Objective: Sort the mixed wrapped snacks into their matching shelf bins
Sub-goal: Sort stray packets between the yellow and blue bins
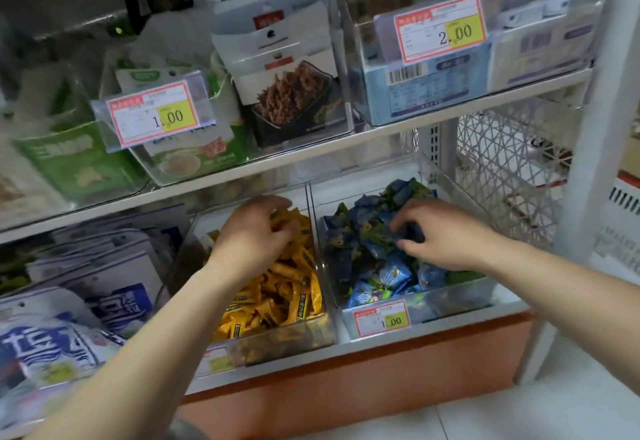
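Note:
On the lower shelf stand two clear bins side by side. The left bin (291, 337) is full of yellow wrapped snacks (284, 297). Blue wrapped snacks (391, 275) with some green fill the right bin (460, 296). My left hand (251, 235) reaches into the back of the yellow bin, and its curled fingers close round yellow wrappers. My right hand (446, 235) is in the blue bin, where thumb and fingers pinch a dark blue wrapper.
A clear divider wall (313, 232) separates the two bins. Blue-and-white bags (86, 301) lie to the left. The upper shelf (346, 143) close above carries boxed goods and price tags (154, 112). A white mesh basket (502, 162) hangs at the right.

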